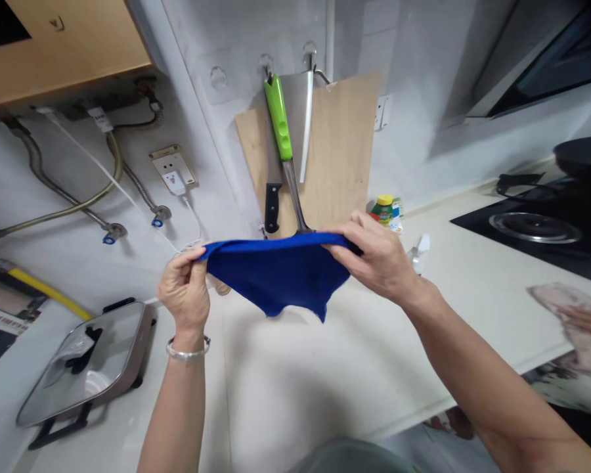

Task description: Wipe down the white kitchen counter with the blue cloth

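Note:
A blue cloth [280, 272] is stretched in the air above the white counter, its folded upper edge running from hand to hand and its lower edge hanging loose. My left hand [184, 286], with a silver bracelet at the wrist, pinches the cloth's left corner between thumb and fingers. At the other end, my right hand [377, 256] grips the upper right edge, thumb below and fingers above. Behind the cloth hangs a green-handled utensil [278, 118], whose lower end is hidden by it.
A lidded electric pan [91, 368] stands on the left. Knives, including a black-handled one [272, 207], hang before a wooden board [342, 151]. A yellow-capped jar [383, 209] sits by the wall. Rightward are a hob [532, 226] and another person's hand [588, 322] on a pale cloth [554, 299].

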Motion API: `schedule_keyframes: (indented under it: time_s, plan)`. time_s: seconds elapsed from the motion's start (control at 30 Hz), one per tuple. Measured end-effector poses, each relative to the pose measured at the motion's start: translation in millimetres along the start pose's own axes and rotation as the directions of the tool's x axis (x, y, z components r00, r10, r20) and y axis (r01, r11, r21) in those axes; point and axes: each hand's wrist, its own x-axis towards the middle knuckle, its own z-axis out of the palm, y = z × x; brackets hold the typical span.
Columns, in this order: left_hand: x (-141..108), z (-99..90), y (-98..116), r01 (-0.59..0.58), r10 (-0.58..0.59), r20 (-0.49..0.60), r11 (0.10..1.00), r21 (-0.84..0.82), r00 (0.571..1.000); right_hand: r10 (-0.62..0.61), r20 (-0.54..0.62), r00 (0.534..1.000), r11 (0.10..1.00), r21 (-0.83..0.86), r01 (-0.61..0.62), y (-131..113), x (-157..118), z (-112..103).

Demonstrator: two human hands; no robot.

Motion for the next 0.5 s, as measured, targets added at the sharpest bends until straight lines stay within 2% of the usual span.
schedule_keyframes:
  time_s: [0.07, 0.13, 0.17, 0.2, 0.23, 0.27, 0.33, 0.37, 0.43, 0.5]
  plan:
    - [-25, -22.9, 0, 0.003, -0.006, 0.074, 0.999, 0.052, 0.997, 0.003, 0.061, 0.998, 0.998, 0.065, -0.007, -6, -23, -7]
    - [-59, -53.2, -2, 0.045, -0.067, 0.21, 0.993, 0.107, 0.975, 0.021, 0.204, 0.979, 0.983, 0.177, -0.058, -13, -55, -10]
    - [-78, -69.6, -4, 0.105, -0.139, 0.319, 0.987, 0.12, 0.938, 0.035, 0.308, 0.951, 0.965, 0.238, -0.113, -16, -74, -9]
    - [-99, -85.8, -6, 0.195, -0.236, 0.424, 0.971, 0.138, 0.875, 0.05, 0.425, 0.904, 0.938, 0.29, -0.189, -19, -94, -6]
    - [-119, -101.1, -8, 0.313, -0.359, 0.521, 0.933, 0.177, 0.774, 0.067, 0.546, 0.835, 0.902, 0.324, -0.285, -23, -115, -1]
    - [-138, -115.0, -10, 0.425, -0.471, 0.556, 0.878, 0.22, 0.685, 0.075, 0.652, 0.754, 0.861, 0.339, -0.379, -27, -136, 6]
    - [-173, -137.6, -14, 0.612, -0.689, 0.521, 0.71, 0.348, 0.504, 0.104, 0.791, 0.603, 0.784, 0.308, -0.539, -36, -177, 25]
    - [-187, -146.1, -15, 0.688, -0.766, 0.494, 0.617, 0.382, 0.412, 0.124, 0.825, 0.552, 0.752, 0.285, -0.594, -40, -195, 35]
    - [-208, -157.9, -15, 0.794, -0.862, 0.458, 0.43, 0.431, 0.218, 0.189, 0.877, 0.442, 0.687, 0.203, -0.697, -47, -224, 51]
    - [-220, -164.3, -15, 0.838, -0.89, 0.452, 0.284, 0.466, 0.051, 0.248, 0.906, 0.343, 0.606, 0.131, -0.785, -51, -242, 61]
